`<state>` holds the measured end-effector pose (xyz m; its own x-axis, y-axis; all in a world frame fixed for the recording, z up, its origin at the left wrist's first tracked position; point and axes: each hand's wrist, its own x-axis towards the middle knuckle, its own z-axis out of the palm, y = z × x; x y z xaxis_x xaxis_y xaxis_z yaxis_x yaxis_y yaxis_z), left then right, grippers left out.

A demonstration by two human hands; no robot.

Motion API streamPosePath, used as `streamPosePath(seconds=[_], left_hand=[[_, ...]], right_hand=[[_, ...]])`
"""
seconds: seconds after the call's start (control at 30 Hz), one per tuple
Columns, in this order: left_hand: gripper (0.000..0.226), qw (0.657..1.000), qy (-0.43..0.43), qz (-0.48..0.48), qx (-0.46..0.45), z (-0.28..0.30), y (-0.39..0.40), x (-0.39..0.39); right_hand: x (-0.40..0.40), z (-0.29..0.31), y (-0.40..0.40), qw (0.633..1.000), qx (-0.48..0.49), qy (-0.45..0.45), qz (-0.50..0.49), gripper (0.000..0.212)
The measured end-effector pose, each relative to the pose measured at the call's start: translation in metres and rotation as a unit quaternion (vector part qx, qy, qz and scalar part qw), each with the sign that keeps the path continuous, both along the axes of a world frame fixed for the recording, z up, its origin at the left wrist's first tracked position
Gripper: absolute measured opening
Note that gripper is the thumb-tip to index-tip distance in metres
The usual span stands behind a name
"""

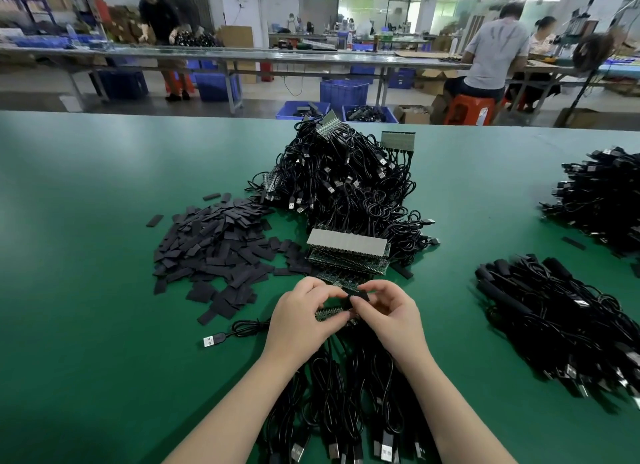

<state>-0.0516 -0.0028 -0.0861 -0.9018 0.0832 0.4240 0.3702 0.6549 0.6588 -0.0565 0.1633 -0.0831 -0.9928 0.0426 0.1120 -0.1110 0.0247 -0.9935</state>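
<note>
My left hand [304,316] pinches a small green circuit board [330,314] low in the middle of the green table [86,290]. My right hand [389,311] pinches a short black sleeve [358,296] right beside the board's end, fingers curled around it. Black USB cables [346,394] run from the board down under both forearms toward me. A stack of green circuit board panels [348,252] lies just beyond my hands. Left of it spreads a heap of flat black sleeves [214,252].
A tall tangled pile of black USB cables [343,183] rises behind the panels. Two more cable bundles lie at the right, one near [561,325] and one far [602,200]. A loose USB plug [213,340] lies left of my left hand. People work at benches beyond the table.
</note>
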Motion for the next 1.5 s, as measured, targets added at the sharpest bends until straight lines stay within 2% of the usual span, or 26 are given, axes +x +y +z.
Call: streamPosePath(seconds=[0.23, 0.37, 0.47, 0.6, 0.87, 1.13, 1.5], left_hand=[[0.025, 1.0, 0.002, -0.005, 0.0, -0.0001, -0.0022, 0.0005], [0.033, 1.0, -0.005, -0.018, -0.005, 0.0016, -0.0024, 0.0009], [0.03, 1.0, -0.013, -0.019, 0.011, 0.0015, -0.0024, 0.0016], [0.028, 0.999, -0.03, -0.002, 0.033, 0.0, -0.0023, 0.0015], [0.03, 0.997, -0.06, 0.027, 0.046, -0.003, -0.0022, 0.0019], [0.024, 0.998, -0.054, 0.028, 0.026, -0.0009, -0.0021, 0.0008], [0.019, 0.998, -0.057, 0.011, 0.026, -0.0003, -0.0013, 0.002]], right_hand=[[0.0022, 0.0046, 0.001, 0.999, 0.008, -0.004, 0.034, 0.025], [0.0044, 0.0078, 0.0009, 0.998, 0.007, -0.009, 0.06, 0.025], [0.0047, 0.0091, 0.0015, 0.999, 0.019, -0.005, 0.041, 0.023], [0.0032, 0.0092, 0.0035, 0.999, -0.034, -0.018, 0.003, 0.023], [0.0017, 0.0057, 0.0022, 1.0, -0.023, -0.006, -0.018, 0.025], [0.0016, 0.0057, 0.0026, 1.0, -0.022, 0.001, -0.011, 0.017], [0.0024, 0.003, 0.0051, 0.999, -0.038, 0.002, -0.002, 0.021]])
